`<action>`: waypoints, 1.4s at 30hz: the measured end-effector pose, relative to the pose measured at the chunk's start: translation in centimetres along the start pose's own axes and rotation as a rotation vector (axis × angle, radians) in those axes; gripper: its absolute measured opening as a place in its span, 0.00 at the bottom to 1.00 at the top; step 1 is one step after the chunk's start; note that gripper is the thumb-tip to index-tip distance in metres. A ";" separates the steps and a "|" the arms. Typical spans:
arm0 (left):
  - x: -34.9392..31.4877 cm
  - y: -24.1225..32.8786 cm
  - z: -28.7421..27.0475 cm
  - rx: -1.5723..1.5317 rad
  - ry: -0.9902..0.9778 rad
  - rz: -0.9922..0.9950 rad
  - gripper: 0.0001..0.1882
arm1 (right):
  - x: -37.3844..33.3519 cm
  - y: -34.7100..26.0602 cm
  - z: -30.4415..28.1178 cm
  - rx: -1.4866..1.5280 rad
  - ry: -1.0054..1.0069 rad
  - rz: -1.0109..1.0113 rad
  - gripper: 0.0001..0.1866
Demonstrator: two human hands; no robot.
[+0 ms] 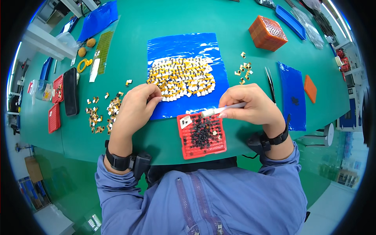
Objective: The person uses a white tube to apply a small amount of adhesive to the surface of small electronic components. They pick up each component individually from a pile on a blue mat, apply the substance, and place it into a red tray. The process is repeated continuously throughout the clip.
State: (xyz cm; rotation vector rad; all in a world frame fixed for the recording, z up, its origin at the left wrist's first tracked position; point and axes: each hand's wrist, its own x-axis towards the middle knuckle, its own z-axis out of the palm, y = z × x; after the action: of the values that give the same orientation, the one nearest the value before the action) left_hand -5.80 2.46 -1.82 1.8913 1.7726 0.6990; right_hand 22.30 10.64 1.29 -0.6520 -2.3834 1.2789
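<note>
Your right hand point(252, 105) has its fingers closed narrow on a slim white tool point(225, 108). The tool's long axis runs nearly level across the middle of the frame, its tip pointing left over the top edge of the red tray point(203, 150) of small black parts. Your left hand point(137, 103) sits left of centre, fingers pinched at the lower left edge of the pile of small yellow-and-white pieces point(182, 78) on the blue sheet point(184, 43); whether it holds one, you cannot tell. The tool tip lies nearer the tray, on the green tabletop point(164, 15).
</note>
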 end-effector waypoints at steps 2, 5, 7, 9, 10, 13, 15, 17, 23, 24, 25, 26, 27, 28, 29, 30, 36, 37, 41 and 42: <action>0.1 -0.4 0.2 0.030 0.012 0.016 0.04 | 0.0 -0.1 0.0 -0.001 0.005 0.014 0.08; 0.2 -0.5 0.3 0.077 0.063 0.056 0.05 | -0.2 -0.2 0.0 -0.007 0.007 0.044 0.08; 0.1 -0.8 0.0 0.085 0.172 0.099 0.05 | -0.2 -0.1 -0.1 -0.036 0.004 0.039 0.08; 0.2 -1.2 -1.0 0.089 0.256 0.117 0.06 | -0.2 -0.2 -0.2 -0.045 0.007 0.049 0.08; 0.3 -1.7 -2.0 0.075 0.326 0.104 0.06 | -0.2 -0.3 -0.2 -0.049 0.008 0.054 0.08; -0.7 -4.2 -4.9 0.085 0.412 -0.151 0.07 | -0.2 -0.3 0.0 -0.016 0.007 0.063 0.08; -1.5 -5.3 -6.1 0.129 0.347 -0.335 0.08 | -0.2 -0.4 0.0 -0.019 0.006 0.065 0.08; -2.1 -5.6 -6.4 0.213 0.239 -0.387 0.09 | -0.3 -0.4 0.0 -0.028 0.005 0.054 0.08; -2.1 -5.5 -6.7 0.227 0.088 -0.546 0.08 | -0.3 -0.5 -0.1 -0.030 -0.003 0.072 0.08; -2.1 -5.8 -6.5 0.229 0.096 -0.530 0.07 | -0.3 -0.5 -0.1 -0.026 -0.001 0.057 0.08; -2.1 -6.1 -6.3 0.231 0.103 -0.514 0.07 | -0.2 -0.5 -0.1 -0.022 0.003 0.042 0.08; -2.1 -6.3 -6.2 0.217 0.144 -0.469 0.07 | -0.3 -0.4 -0.1 -0.020 0.008 0.029 0.08; -2.2 -6.4 -6.2 0.203 0.183 -0.424 0.07 | -0.3 -0.4 0.0 -0.019 0.013 0.020 0.08; -2.3 -6.4 -6.1 0.188 0.222 -0.378 0.07 | -0.2 -0.4 0.0 -0.018 0.018 0.011 0.08; -2.2 -6.1 -6.1 0.130 0.231 -0.367 0.06 | -0.3 -0.4 0.0 -0.020 0.024 0.009 0.08; -2.1 -5.5 -6.2 0.071 0.240 -0.356 0.06 | -0.3 -0.3 0.0 -0.009 0.020 0.012 0.09; -1.0 -1.7 -4.6 -0.568 0.154 -0.026 0.03 | -0.1 -0.7 0.2 0.022 -0.012 -0.030 0.09; -0.8 -1.2 -3.9 -0.646 0.089 0.040 0.02 | -0.1 -0.8 0.3 0.046 -0.025 -0.030 0.09; -0.5 1.2 -1.0 -0.800 -0.115 0.190 0.01 | 0.2 -0.6 1.0 0.133 -0.084 -0.054 0.08; -0.7 1.5 -0.3 -0.828 -0.167 0.131 0.02 | 0.2 -0.5 1.2 0.157 -0.085 -0.041 0.07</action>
State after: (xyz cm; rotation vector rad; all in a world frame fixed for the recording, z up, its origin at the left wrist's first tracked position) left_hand -4.92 1.65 -0.66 1.4278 1.0111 1.0754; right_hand 21.38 9.71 1.08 -0.5094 -2.3193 1.4853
